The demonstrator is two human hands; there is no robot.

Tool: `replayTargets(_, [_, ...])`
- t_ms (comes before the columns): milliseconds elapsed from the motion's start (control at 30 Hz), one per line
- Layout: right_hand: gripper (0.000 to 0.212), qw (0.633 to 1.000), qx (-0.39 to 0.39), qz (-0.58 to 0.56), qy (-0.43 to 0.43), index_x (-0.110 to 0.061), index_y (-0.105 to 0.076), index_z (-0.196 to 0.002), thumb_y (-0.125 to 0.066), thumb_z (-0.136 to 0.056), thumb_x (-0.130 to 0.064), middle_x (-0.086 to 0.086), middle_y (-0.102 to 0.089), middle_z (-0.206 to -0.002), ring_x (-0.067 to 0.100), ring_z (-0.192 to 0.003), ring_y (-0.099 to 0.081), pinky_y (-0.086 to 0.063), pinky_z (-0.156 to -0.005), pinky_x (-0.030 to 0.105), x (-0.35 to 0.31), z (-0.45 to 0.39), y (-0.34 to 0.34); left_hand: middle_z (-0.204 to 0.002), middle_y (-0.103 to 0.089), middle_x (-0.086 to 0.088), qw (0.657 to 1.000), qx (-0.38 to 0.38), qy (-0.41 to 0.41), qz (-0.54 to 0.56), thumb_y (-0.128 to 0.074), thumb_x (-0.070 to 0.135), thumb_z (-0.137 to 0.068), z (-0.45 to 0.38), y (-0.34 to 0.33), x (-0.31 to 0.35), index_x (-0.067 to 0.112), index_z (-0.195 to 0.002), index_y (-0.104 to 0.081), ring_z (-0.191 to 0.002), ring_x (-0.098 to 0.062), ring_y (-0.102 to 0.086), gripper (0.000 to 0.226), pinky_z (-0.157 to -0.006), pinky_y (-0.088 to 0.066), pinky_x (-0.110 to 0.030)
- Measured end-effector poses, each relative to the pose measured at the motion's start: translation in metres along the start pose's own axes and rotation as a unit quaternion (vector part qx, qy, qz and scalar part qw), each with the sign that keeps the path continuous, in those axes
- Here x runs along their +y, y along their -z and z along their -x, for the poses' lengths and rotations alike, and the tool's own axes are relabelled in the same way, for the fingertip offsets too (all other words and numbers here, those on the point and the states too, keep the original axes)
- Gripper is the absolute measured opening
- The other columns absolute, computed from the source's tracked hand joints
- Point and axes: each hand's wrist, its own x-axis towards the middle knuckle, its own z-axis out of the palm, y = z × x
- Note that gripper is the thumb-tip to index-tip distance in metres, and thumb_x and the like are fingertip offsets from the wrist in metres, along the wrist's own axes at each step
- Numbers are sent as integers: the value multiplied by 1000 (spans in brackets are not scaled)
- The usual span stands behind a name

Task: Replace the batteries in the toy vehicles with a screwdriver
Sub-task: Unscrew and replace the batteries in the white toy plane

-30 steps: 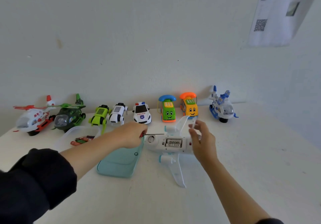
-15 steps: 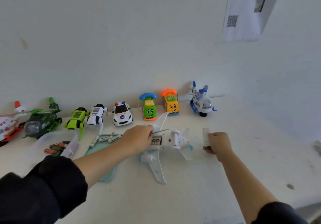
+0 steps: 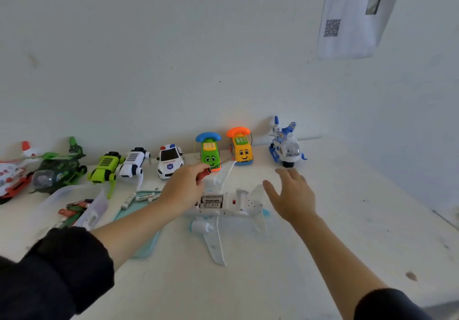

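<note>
A white toy aeroplane [image 3: 224, 210] lies belly-up on the table, its battery bay open with batteries [image 3: 211, 201] marked Heybright showing inside. My left hand [image 3: 185, 188] grips a red-handled screwdriver [image 3: 204, 172] just left of and above the bay, its shaft pointing up and right. Hovering over the plane's tail end is my right hand [image 3: 290, 195], fingers spread and holding nothing. The bay cover is hidden from view.
A teal tray [image 3: 129, 218] with several loose batteries [image 3: 142, 197] lies left of the plane. A clear tub [image 3: 74, 208] holds red and green batteries. Toy helicopters, cars, a police car [image 3: 169, 162], phone cars and a blue-white helicopter [image 3: 285, 147] line the wall.
My right hand set down the small white piece it held and now hovers spread near the plane's tail. My left hand lifted the screwdriver slightly away from the battery bay.
</note>
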Motion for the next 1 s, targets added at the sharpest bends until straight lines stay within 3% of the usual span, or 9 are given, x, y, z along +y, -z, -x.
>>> replayTargets(100, [84,973,-85,21,214,-30,-33,-142,-43,-72,-75,-1,-27,-152,22,-136,-26,-24,-106,41,-36,8,-7,-109,-64,-8,999,43,4,26,-52,2,-88,3,4,-3,24,-130,-56,-94,-20,-58,47,-78,-42,-24])
replayTargets(167, [85,959,-125,66,246,-32,-33,-142,-57,-71,-72,-2,-25,-152,22,-137,-23,-19,-108,43,-53,11,-19,-97,-65,-5,994,84,14,70,-54,-2,-87,7,9,-1,16,-127,-58,-86,-16,-57,44,-70,-37,-13])
replayTargets(233, [73,961,-121,76,236,-30,-39,-139,-62,-77,-61,-3,-35,-145,24,-129,-30,-24,-105,41,-61,9,-29,-83,-59,2,983,138,48,112,-61,2,-86,11,13,0,14,-121,-57,-81,-21,-59,37,-67,-42,-19])
replayTargets(300, [60,964,-87,63,242,-23,-48,-133,-65,-81,-49,0,-48,-131,26,-116,-41,-32,-96,37,-66,3,-41,-80,-56,7,964,188,102,156,-68,9,-82,15,13,-3,17,-107,-56,-78,-26,-61,29,-69,-51,-37])
replayTargets(467, [51,969,13,60,238,-14,-71,-95,-89,-53,-35,5,-69,-92,33,-87,-56,-46,-76,46,-62,-15,-66,-79,-61,1,895,258,159,327,-72,23,-66,21,8,-2,34,-73,-55,-70,-24,-57,22,-69,-53,-57])
replayTargets(567, [55,979,71,66,177,-21,-71,-96,-92,-47,-31,7,-68,-106,37,-110,-47,-37,-86,69,-63,-13,-79,-77,-64,-2,870,308,155,352,-71,17,-80,25,6,3,26,-77,-55,-69,-19,-60,19,-70,-54,-54])
replayTargets(633, [53,982,108,31,152,-21,-69,-105,-89,-55,-25,13,-59,-127,39,-121,-35,-28,-87,76,-60,-3,-92,-79,-65,-2,866,318,142,358,-62,18,-90,27,1,5,26,-82,-52,-70,-15,-64,15,-68,-54,-50])
replayTargets(800, [34,971,181,-48,151,-28,-50,-119,-46,-85,-29,21,-37,-139,51,-120,-45,-37,-84,71,-51,6,-105,-83,-65,-9,890,308,109,317,-56,16,-92,36,-14,-8,19,-95,-45,-70,-12,-66,12,-63,-55,-48])
replayTargets(1000, [29,970,186,-36,154,-30,-52,-113,-46,-84,-27,20,-44,-138,52,-118,-48,-45,-81,61,-49,5,-108,-88,-64,-6,883,344,94,305,-55,19,-93,36,-17,-17,16,-99,-43,-78,-18,-67,14,-65,-55,-52])
